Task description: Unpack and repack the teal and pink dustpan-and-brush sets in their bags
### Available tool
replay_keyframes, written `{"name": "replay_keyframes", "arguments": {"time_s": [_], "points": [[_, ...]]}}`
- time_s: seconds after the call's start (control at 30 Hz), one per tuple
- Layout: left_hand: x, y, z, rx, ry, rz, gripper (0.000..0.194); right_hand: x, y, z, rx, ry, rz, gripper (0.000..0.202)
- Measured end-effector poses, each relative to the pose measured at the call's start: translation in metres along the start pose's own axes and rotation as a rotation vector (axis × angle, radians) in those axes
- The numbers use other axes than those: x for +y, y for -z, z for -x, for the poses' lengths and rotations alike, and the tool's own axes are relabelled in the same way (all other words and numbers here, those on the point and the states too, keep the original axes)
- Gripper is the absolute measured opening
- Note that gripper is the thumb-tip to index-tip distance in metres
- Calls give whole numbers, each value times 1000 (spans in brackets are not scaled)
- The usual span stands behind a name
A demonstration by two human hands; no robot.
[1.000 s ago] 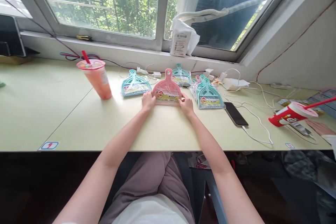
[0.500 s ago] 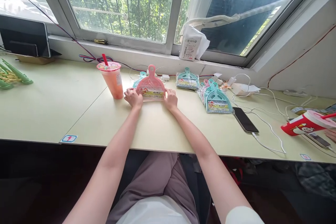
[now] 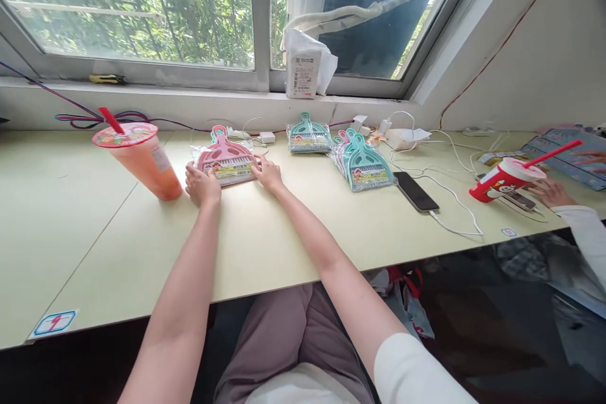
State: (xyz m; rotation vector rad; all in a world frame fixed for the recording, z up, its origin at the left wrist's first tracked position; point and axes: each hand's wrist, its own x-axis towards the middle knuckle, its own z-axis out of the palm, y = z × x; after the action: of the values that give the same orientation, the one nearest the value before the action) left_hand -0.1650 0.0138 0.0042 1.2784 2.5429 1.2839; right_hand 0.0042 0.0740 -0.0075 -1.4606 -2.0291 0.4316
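Observation:
A pink dustpan-and-brush set (image 3: pixel 227 163) in clear wrapping lies on the table, with a bit of teal showing behind its handle. My left hand (image 3: pixel 202 186) is closed on its left edge, and my right hand (image 3: pixel 267 173) grips its right edge. To the right, a teal wrapped set (image 3: pixel 309 137) stands near the wall. Nearer me is a pile of teal and pink sets, a teal one (image 3: pixel 368 167) in front. A tall cup of orange drink (image 3: pixel 151 170) with a red straw stands left of my left hand.
A black phone (image 3: pixel 416 192) with a white cable lies right of the pile. Beyond it are a red cup (image 3: pixel 502 182) and another person's hands. A tissue pack (image 3: pixel 303 74) stands on the windowsill; cables run along the wall.
The view has swung to the right. A teal piece that showed left of the pink set now lies mostly behind it. More of the other person's arm and hands shows at the right.

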Motion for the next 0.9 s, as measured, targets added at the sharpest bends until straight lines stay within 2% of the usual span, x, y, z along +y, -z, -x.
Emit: {"name": "replay_keyframes", "arguments": {"time_s": [0.23,0.43,0.53,0.6,0.67,0.7,0.73,0.8,0.87,0.9], "points": [[2,-5,2,22,-19,-69,50,6,3,6,-35,21,-45,50],[3,-9,1,38,-41,-115,51,8,5,3,-15,-67,-111,27],[2,-8,2,48,-42,-100,51,8,3,-1,4,-80,-92,23],[6,-5,6,133,-111,-93,57,9,2,-2,26,-83,-65,23],[12,-1,13,243,-270,-71,59,9,0,-3,38,-84,-43,22],[16,0,17,258,-369,-60,56,9,-1,-4,40,-82,-37,22],[19,0,21,222,-469,-54,49,9,-1,-3,38,-80,-33,21],[26,-4,27,11,-626,-62,36,8,-1,-3,40,-73,-20,21],[28,-13,30,-222,-700,-92,31,8,0,-1,47,-65,-3,21],[28,-17,30,-298,-708,-103,29,7,1,0,48,-60,2,22]]}}
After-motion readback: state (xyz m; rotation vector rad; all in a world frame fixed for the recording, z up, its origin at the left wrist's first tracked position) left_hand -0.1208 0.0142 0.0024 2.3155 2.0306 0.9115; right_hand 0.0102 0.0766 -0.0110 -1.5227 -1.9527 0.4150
